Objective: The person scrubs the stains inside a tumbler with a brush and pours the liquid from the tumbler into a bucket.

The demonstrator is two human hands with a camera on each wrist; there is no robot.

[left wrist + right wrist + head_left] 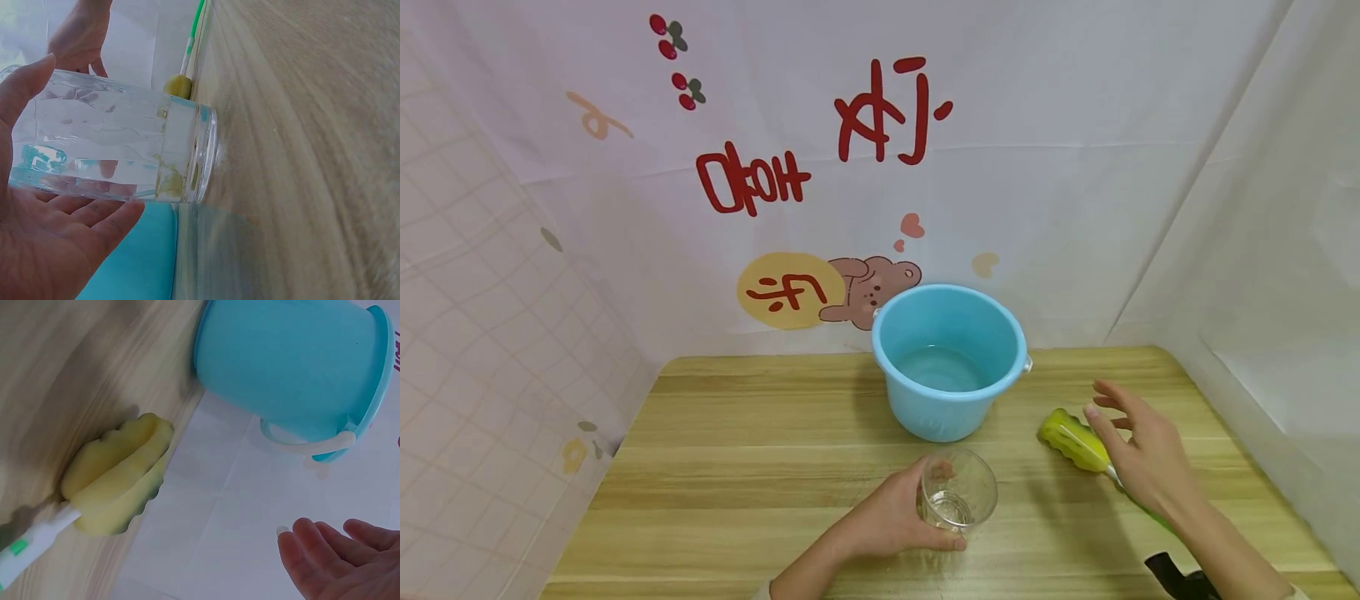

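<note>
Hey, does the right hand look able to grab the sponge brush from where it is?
Probably yes. The right hand is empty with its fingers apart, and the sponge brush lies close by on the table. Nothing seems to block the way; the bucket stands off to the side.

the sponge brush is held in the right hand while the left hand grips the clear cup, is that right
Not quite: the sponge brush lies on the table, apart from the empty right hand, as the right wrist view shows. The left hand does grip the clear cup.
</note>
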